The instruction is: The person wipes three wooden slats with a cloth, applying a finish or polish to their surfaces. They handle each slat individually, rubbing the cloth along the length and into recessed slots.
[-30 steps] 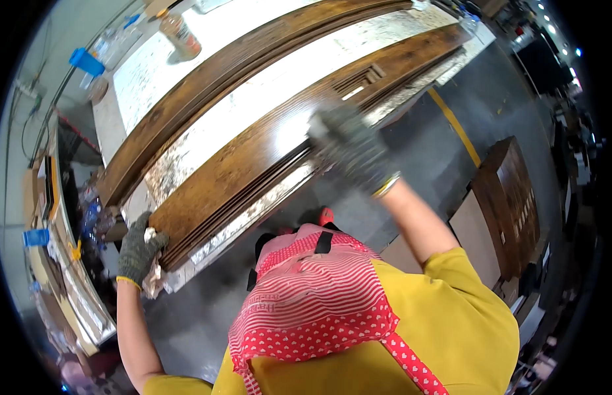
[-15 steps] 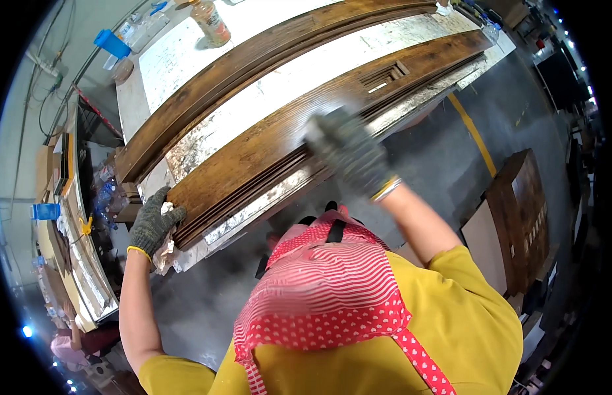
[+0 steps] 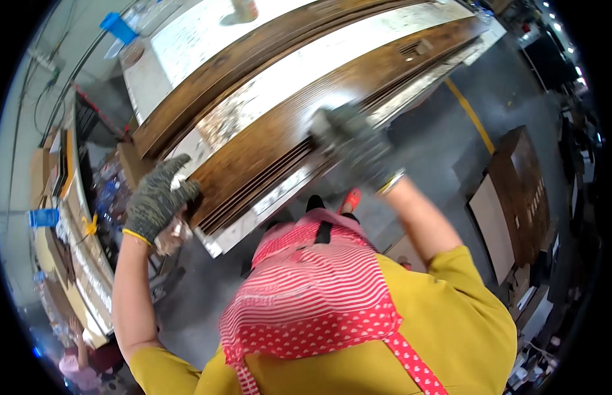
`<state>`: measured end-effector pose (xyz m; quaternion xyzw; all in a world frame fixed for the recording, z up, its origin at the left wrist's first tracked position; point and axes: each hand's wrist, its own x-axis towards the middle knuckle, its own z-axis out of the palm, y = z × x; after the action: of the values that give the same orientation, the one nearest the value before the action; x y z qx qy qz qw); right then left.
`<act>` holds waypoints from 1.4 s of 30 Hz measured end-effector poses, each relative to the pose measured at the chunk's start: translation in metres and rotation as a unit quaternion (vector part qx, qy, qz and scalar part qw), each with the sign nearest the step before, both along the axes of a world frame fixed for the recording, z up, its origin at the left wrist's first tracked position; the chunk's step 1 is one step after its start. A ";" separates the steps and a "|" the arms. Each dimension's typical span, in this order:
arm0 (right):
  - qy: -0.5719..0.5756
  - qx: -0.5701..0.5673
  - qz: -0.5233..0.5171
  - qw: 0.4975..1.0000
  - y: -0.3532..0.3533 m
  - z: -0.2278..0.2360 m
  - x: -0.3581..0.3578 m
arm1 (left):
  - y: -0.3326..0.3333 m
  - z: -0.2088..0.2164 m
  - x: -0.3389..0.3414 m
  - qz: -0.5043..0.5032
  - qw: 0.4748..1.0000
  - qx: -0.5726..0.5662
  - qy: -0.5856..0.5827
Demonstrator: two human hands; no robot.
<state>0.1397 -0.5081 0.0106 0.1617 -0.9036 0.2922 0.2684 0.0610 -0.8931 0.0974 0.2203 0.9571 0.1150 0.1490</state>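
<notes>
A long dark-brown wooden board (image 3: 273, 125), with a grooved front edge and a small rectangular cutout toward its far right end, lies across the white worktable (image 3: 299, 79). My right hand (image 3: 358, 145), in a dark grey-green knit glove, is bent over the middle of the board. Motion smears it, and whatever its fingers press on the wood cannot be made out. At the board's left end is my left hand (image 3: 154, 201), gloved the same way. Its thumb and fingers close around crumpled whitish paper or cloth (image 3: 174, 238), part of which hangs below the hand.
Behind the board lies a second long brown board (image 3: 213, 79). A bottle (image 3: 244, 9) and a blue cup (image 3: 118, 27) stand at the back. Brown panels (image 3: 516, 191) lean at the right, past a yellow floor line (image 3: 470, 115). Another person (image 3: 82, 368) is at lower left.
The whole view has shifted, so the boards sit differently in it. My left hand has come slightly away from the board's end, its fingers less pressed to it. My right hand still moves over the board.
</notes>
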 end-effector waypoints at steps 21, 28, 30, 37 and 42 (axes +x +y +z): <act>-0.087 0.070 0.106 0.988 -0.185 0.014 0.019 | -0.061 -0.063 -0.007 -0.017 0.993 0.105 -0.046; -0.089 0.017 0.301 0.949 -0.251 0.014 0.026 | -0.096 -0.066 0.006 0.020 0.981 0.188 -0.049; -0.084 -0.067 0.283 0.953 -0.210 0.027 0.008 | -0.110 -0.047 0.034 0.165 0.960 0.220 -0.048; -0.199 0.021 0.378 0.904 -0.199 0.073 -0.077 | -0.001 -0.061 0.129 -0.001 0.981 0.185 0.056; -0.174 0.257 0.483 0.819 -0.254 0.057 -0.082 | 0.032 -0.083 0.125 -0.019 0.984 0.101 0.144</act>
<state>0.0576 -0.7622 0.0673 0.5866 -0.7838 0.1650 -0.1197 0.1857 -0.8609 0.0143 0.2668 0.9476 0.1752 -0.0111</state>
